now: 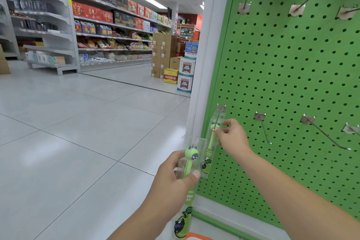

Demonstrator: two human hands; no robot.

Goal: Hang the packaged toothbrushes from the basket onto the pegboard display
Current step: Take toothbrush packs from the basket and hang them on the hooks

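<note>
Right hand (231, 138) pinches the upper part of a clear toothbrush pack (211, 142), thumb and fingertips curled on it, at the lowest-left hook (217, 121) of the green pegboard (292, 68), near its left edge. Pack top sits over the hook wire; pack hangs roughly upright against the board.

Left hand (175, 177) holds a second toothbrush pack (188, 169), thumb across its front, fingers wrapped behind, just off the board's bottom-left corner, over the floor (78, 122). Green cartoon-head brush visible inside. Packs sit just beside each other; touching or not, cannot tell.

Bare hooks (265, 130) run to the right. Orange rim (196, 236) at bottom edge, probably the basket. Store shelves (97, 35) far left.
</note>
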